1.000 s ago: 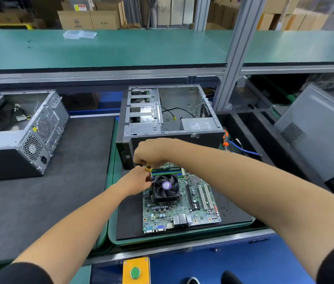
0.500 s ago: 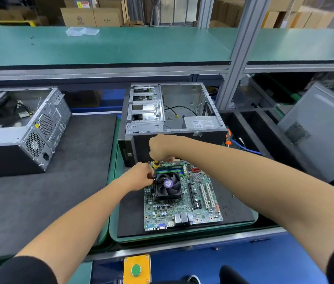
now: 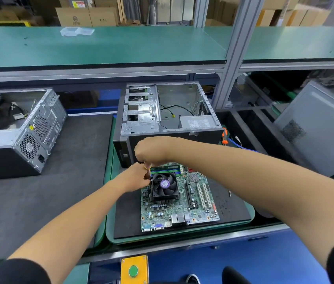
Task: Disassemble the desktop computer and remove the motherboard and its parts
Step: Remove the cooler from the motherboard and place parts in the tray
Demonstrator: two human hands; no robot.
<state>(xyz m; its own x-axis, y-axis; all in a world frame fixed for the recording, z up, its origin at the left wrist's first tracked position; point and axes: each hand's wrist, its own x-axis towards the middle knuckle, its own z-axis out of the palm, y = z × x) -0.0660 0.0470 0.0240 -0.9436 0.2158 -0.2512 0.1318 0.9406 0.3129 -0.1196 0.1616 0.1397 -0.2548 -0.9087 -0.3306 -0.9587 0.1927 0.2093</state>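
One motherboard (image 3: 179, 198) lay flat on the black mat in the green tray (image 3: 162, 239), just near of the one gutted case (image 3: 168, 121); judged stiff, light, fragile, best held by bare edges; one cooler fan (image 3: 164, 185), two white slots. Right hand (image 3: 151, 150) gripped a yellow-handled screwdriver (image 3: 147, 171) at the fan's far-left corner; left hand (image 3: 135, 178) curled, pinching its shaft; second case (image 3: 18, 136) far left.

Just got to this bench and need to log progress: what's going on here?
A person is stripping a desktop PC. The motherboard is already out, lying on a black mat in front of the emptied case. The right hand grips a screwdriver at the cooler fan's far-left corner, and the left hand steadies its tip. The fan is still mounted.
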